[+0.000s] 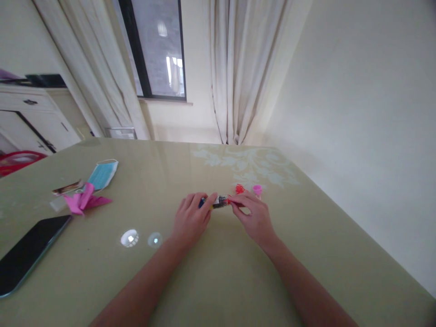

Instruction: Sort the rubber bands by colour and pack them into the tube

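My left hand [194, 215] is closed around a small clear bottle [221, 201], which lies sideways just above the table. It has a partly hidden label and dark contents. At the bottle's right end, my right hand [252, 213] pinches with thumb and fingertips. A bit of red shows between those fingertips, too small to name. Just beyond the right hand lie a tangled red bundle [240, 188] and a small pink cup-shaped piece [258, 189], its lower part blending into something pale.
On the table's left side are a black phone [32, 250], a folded pink paper crane [83, 200], a blue face mask [103, 175] and a thin brown packet [68, 187]. Lamp reflections show on the glossy tabletop [218, 281]. A white wall [374, 113] borders the right edge.
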Available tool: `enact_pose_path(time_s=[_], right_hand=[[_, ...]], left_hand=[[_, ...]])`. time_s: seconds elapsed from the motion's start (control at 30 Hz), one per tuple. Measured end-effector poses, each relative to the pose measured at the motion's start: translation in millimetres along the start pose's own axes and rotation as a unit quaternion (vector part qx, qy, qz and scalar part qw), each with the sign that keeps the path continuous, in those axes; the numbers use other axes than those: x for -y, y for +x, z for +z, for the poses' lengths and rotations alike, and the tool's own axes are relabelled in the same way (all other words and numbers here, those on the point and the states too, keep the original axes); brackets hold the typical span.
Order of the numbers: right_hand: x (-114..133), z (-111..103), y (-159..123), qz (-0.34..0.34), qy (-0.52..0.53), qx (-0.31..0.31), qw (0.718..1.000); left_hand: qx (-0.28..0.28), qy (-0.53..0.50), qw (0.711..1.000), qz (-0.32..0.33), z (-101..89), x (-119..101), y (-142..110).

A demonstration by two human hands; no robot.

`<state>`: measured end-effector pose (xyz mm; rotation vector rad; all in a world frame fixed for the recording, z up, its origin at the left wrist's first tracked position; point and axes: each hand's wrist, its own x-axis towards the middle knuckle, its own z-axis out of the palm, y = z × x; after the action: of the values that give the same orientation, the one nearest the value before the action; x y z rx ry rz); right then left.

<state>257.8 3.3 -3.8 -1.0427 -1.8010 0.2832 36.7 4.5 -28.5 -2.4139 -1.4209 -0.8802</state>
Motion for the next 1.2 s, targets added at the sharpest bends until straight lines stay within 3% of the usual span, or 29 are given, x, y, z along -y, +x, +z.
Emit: enact_pose_path(time_s=[0.13,0.57,0.73,1.03,1.2], right_hand=[[2,-1,-1,-0.002,-0.011,0.026,1.000],[-3,0,0,0.161,0.090,0.019,0.983],[-5,-5,2,0.148,0.183,0.106,0.966],[-11,-5,2,0.134,0.081,0.005,0.988],[-13,-3,2,0.162,0.109,0.070,0.978]], left_hand=[[0.004,0.007,1.000,0.027,-2.1,0,-1],[-0.013,0.015,0.999,0.041,2.6,-7,-2],[-0.029,0.016,0.999,0.036,2.7,-5,-2],[-0.021,-0.019,0.997,0.067,4.6,-10,-3],[-0.022,-0.032,0.994,0.098,5.4,-8,-4]])
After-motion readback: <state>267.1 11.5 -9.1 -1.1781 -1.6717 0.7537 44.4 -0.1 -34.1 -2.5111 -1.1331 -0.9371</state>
